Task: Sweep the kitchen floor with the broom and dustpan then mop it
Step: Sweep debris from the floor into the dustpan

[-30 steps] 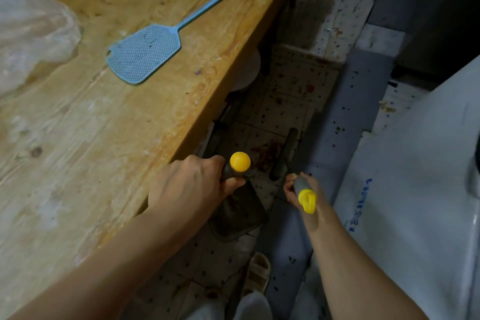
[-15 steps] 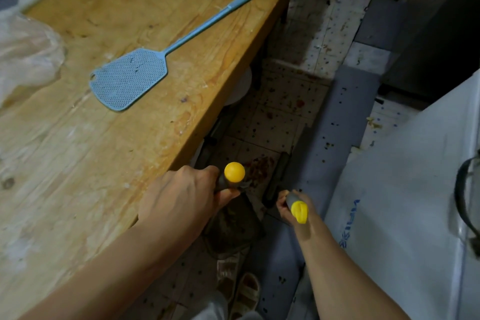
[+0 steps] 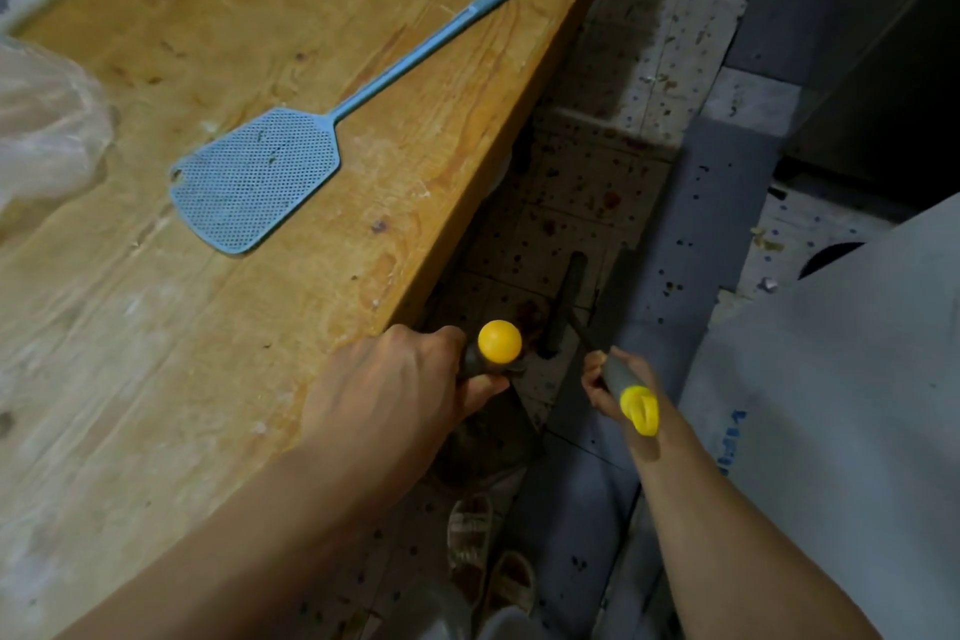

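The left hand (image 3: 395, 390) grips the dustpan handle (image 3: 497, 342); the right hand (image 3: 610, 377) grips the broom handle (image 3: 631, 398), fingers curled round each.

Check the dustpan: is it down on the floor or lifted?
Cannot tell for sure. The dustpan hangs low by the sandals, its handle in the left hand, but floor contact is hidden in shadow.

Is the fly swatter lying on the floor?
No, the fly swatter lies flat on the wooden table, above the floor.
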### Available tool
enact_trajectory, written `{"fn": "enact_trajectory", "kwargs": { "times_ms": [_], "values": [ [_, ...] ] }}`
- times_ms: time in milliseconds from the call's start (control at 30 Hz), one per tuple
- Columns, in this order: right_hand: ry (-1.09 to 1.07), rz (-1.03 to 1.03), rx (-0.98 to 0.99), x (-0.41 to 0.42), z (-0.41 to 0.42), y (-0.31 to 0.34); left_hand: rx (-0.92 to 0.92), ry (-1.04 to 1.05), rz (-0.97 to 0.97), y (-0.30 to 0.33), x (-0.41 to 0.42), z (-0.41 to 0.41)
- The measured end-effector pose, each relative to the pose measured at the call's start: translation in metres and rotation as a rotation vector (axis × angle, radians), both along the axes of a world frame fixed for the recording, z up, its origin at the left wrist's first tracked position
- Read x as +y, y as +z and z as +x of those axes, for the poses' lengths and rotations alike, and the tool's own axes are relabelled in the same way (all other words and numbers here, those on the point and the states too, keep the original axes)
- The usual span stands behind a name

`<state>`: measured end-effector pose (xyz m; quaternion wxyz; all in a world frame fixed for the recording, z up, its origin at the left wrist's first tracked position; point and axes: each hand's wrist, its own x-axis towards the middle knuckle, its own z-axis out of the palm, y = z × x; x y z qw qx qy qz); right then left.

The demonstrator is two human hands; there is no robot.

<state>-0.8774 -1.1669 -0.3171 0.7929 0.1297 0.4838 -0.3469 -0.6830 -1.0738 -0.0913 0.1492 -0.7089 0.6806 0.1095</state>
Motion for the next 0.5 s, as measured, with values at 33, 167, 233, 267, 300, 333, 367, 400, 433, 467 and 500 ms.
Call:
{"fn": "enact_trajectory", "kwargs": {
  "times_ms": [33, 167, 233, 267, 300, 333, 367, 400, 433, 467, 500],
  "values": [
    [0.026, -0.004, 0.024, 0.002, -0.001, 0.005, -0.001, -0.002, 0.001, 0.002, -0.002, 0.002],
    [0.14, 0.065, 0.045, 0.01, -0.019, 0.021, 0.019, -0.019, -0.003, 0.014, -0.009, 0.009],
    [0.17, 0.118, 0.02, 0.011, -0.031, 0.028, 0.026, -0.026, -0.007, 0.017, -0.012, 0.011],
    [0.186, 0.142, 0.009, 0.01, -0.036, 0.032, 0.03, -0.02, -0.01, 0.018, -0.012, 0.012],
    [0.203, 0.164, 0.005, 0.009, -0.04, 0.036, 0.034, -0.013, -0.013, 0.019, -0.012, 0.012],
    [0.229, 0.176, 0.009, 0.007, -0.043, 0.04, 0.037, -0.002, -0.018, 0.021, -0.012, 0.012],
    [0.253, 0.182, 0.013, 0.005, -0.044, 0.043, 0.036, 0.008, -0.022, 0.022, -0.012, 0.011],
    [0.281, 0.183, 0.015, 0.001, -0.044, 0.045, 0.034, 0.026, -0.027, 0.023, -0.012, 0.011],
    [0.305, 0.18, 0.011, -0.005, -0.043, 0.047, 0.036, 0.044, -0.03, 0.024, -0.013, 0.011],
    [0.329, 0.181, 0.008, -0.012, -0.042, 0.049, 0.037, 0.065, -0.034, 0.026, -0.015, 0.01],
    [0.353, 0.179, 0.001, -0.02, -0.041, 0.052, 0.036, 0.088, -0.037, 0.027, -0.017, 0.008]
  ]
}}
